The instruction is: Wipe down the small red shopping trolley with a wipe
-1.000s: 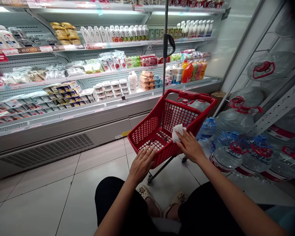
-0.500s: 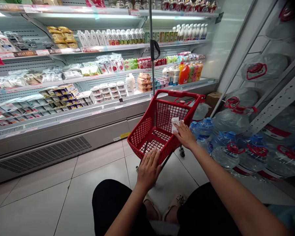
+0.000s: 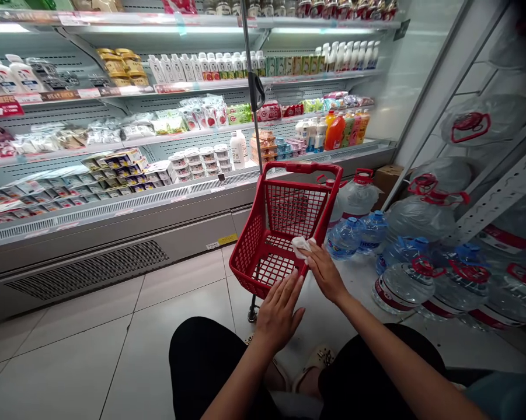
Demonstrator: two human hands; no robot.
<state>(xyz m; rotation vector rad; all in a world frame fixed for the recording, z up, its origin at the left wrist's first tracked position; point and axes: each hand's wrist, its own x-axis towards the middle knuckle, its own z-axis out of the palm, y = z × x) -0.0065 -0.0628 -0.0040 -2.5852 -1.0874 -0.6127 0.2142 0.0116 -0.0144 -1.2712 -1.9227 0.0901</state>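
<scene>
A red plastic shopping cart (image 3: 247, 245) with latticed walls stands in front of me, its near rim closest to my knees. My left hand (image 3: 278, 312) lies with straight fingers on that near rim, holding nothing. At the right rim, my right hand (image 3: 324, 269) presses a crumpled white tissue (image 3: 301, 246) against the side of the basket. Part of the tissue sticks out past the fingertips on the inner side. The basket floor shows through as a grid, with nothing lying on it.
A refrigerated display case (image 3: 126, 233) with dairy shelves runs behind the cart. Large water bottles (image 3: 403, 286) stand on the floor to the right, beside a metal rack (image 3: 499, 186). A dark door handle (image 3: 256, 91) on a thin pole rises behind the cart.
The cart has turned and its handle end has shifted left. My right hand with the tissue has slid nearer along the right rim. My left hand has moved slightly right.
</scene>
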